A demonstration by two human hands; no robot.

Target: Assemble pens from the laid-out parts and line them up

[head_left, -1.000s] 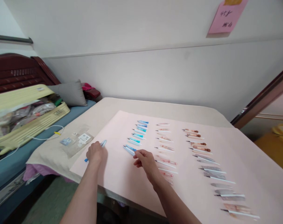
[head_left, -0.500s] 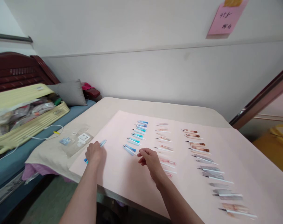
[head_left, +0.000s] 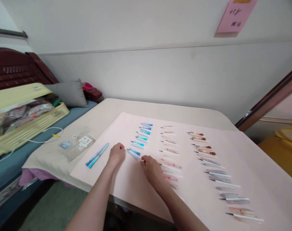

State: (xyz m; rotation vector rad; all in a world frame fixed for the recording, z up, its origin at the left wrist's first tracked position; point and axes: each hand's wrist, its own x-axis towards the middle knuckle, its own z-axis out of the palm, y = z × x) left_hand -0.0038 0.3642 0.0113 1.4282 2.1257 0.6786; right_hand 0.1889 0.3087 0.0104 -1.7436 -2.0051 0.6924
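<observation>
My left hand (head_left: 117, 153) is over the pink sheet with its fingers curled together, just left of a disassembled blue pen. Whether anything is between those fingers is hidden. That pen lies in separate parts: a blue barrel piece (head_left: 134, 151), a paler blue piece (head_left: 132, 154) and a thin white refill (head_left: 138, 156) with a dark tip. At the refill's white end are the closed fingertips of my right hand (head_left: 151, 167), which seem to pinch it. Two whole blue pens (head_left: 98, 156) lie side by side to the left of my left hand.
Rows of pen parts with refills cover the pink sheet (head_left: 126, 195): blue ones (head_left: 142, 139), pink ones (head_left: 171, 150), then brown and grey ones (head_left: 217, 173) on the right. Clear plastic bags (head_left: 78, 146) lie left on the cream cloth. A bed with a grey pillow (head_left: 71, 93) stands beyond.
My left hand has let go of a blue pen at the left and moved right toward the pen parts. My right hand has come slightly left, its fingers closing at the refill's end.
</observation>
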